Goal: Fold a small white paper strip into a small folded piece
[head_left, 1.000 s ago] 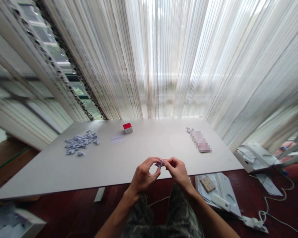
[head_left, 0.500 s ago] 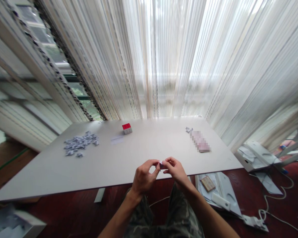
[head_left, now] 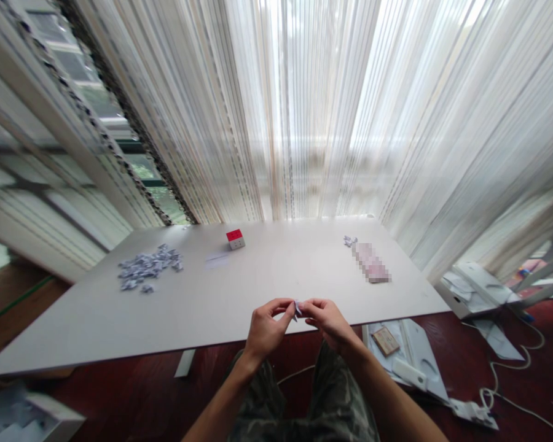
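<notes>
My left hand [head_left: 268, 325] and my right hand [head_left: 325, 317] meet over the near edge of the white table [head_left: 203, 313]. Between their fingertips is a small folded piece of paper [head_left: 297, 309], pale with a bluish tint. Thumb and forefinger of each hand pinch it from either side, and fingers cover most of it. On the left part of the table lies a heap of small folded paper pieces [head_left: 150, 267]. A few similar paper pieces [head_left: 349, 240] sit at the back right.
A red-topped puzzle cube [head_left: 235, 239] stands beside flat paper strips [head_left: 217, 260]. A blurred-out pinkish rectangle [head_left: 372, 264] lies on the right. Below are a box of papers [head_left: 50, 417], a white case [head_left: 415, 356] bearing a small wooden-looking box [head_left: 386, 341], and cables [head_left: 493, 377].
The folded paper has turned between my fingertips and now shows pointed ends below them. My fingers have shifted slightly; the things on the table have stayed put.
</notes>
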### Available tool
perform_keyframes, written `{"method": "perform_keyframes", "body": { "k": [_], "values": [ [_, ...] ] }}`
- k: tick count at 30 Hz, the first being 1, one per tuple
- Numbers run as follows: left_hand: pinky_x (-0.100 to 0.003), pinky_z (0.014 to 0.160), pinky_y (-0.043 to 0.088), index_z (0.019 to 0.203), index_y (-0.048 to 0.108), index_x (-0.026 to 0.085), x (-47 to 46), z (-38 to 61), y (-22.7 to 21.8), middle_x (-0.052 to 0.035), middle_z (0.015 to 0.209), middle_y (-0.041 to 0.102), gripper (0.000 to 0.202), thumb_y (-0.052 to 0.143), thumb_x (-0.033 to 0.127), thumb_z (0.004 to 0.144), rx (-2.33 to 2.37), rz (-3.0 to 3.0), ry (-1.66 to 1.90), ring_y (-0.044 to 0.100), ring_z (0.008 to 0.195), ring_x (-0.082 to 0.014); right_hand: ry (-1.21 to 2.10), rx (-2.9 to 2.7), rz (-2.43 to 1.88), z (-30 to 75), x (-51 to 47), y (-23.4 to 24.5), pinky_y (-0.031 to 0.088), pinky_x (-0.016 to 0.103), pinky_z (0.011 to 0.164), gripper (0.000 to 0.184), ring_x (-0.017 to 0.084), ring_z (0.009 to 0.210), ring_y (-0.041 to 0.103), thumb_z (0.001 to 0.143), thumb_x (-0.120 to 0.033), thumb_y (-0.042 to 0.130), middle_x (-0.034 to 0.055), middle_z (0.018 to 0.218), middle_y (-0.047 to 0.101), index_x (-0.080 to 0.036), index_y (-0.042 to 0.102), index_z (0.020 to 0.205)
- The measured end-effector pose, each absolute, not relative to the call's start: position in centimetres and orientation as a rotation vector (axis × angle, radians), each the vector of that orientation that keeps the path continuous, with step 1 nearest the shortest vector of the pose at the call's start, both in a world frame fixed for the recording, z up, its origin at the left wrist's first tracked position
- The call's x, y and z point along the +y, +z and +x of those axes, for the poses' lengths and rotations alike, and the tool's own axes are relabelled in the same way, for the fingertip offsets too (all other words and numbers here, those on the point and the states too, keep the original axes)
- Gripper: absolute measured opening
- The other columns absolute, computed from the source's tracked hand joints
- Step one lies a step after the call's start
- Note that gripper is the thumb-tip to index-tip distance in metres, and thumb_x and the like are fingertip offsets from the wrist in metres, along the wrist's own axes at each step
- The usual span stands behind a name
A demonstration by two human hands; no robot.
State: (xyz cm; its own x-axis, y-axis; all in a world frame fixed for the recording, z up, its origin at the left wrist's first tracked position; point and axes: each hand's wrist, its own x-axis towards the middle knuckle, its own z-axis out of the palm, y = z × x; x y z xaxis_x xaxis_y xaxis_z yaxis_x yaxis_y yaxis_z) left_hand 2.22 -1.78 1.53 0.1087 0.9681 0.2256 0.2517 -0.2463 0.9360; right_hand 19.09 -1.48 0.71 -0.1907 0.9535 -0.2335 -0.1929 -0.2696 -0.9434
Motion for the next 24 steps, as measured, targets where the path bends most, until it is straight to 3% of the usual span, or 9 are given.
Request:
{"method": "perform_keyframes", "body": {
  "k": [4,10,24],
  "values": [
    [-0.03,0.078,0.06,0.098,0.074,0.016,-1.8,2.2,2.0,-0.0069,0.095,0.077,0.026,0.06,0.036,0.089,1.175,1.597,1.131,0.073,0.083,-0.0203,1.306,-1.268,-1.198,19.2,-1.3,0.5,0.046,0.029,0.071,0.031,0.019,0.074,0.064,0.077,-0.045,0.071,0.0068,0.078,0.072,-0.014,0.073,0.079],
    [-0.03,0.079,0.059,0.091,0.074,0.017,-1.7,1.9,2.5,-0.0056,0.089,0.076,0.021,0.067,0.036,0.084,1.154,1.612,1.118,0.072,0.083,-0.0204,0.916,-1.559,-1.241,19.0,-1.9,1.4,0.049,0.031,0.076,0.023,0.019,0.078,0.065,0.086,-0.038,0.062,0.0049,0.081,0.073,-0.017,0.072,0.084],
    [-0.029,0.076,0.06,0.09,0.076,0.018,-1.7,1.8,2.8,-0.0056,0.088,0.077,0.019,0.07,0.034,0.082,1.187,1.547,1.22,0.073,0.082,-0.0213,0.673,-1.605,-1.184,18.4,-2.9,2.8,0.049,0.03,0.079,0.013,0.019,0.082,0.065,0.085,-0.027,0.063,0.0017,0.086,0.073,-0.021,0.071,0.092]
  ]
}}
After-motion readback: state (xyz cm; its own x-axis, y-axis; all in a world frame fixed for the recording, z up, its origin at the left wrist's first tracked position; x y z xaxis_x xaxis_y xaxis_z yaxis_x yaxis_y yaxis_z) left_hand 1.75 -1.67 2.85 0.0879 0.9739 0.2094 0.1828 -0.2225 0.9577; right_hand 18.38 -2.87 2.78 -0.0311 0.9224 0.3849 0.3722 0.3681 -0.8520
